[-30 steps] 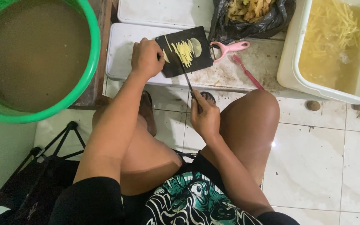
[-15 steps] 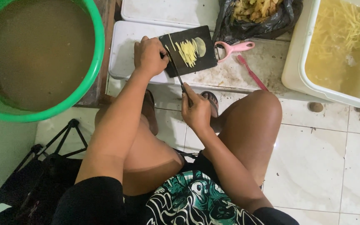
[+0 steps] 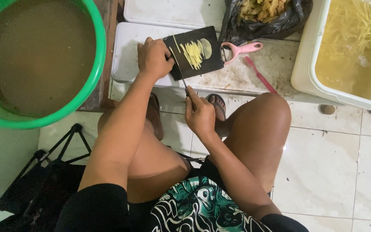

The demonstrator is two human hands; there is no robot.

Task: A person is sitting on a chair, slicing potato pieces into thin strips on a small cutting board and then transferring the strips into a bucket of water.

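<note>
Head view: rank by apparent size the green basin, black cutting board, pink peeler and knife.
1. green basin, though it sits nearer the camera
2. cutting board
3. and 4. pink peeler and knife look alike

Peeler [image 3: 240, 48] right of cutting board [image 3: 194, 52], bucket [image 3: 35, 64] left

Matt black board [image 3: 213, 64]; glossy green plastic basin [image 3: 93, 73]; glossy tiles [image 3: 323, 172].

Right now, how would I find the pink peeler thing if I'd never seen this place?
Find the big white tub of yellow water on the right, then the black cutting board left of it. The pink peeler lies between them on the stained white slab. It has a fat handle and a looped head, unlike the thin pink stick beside it.
</note>
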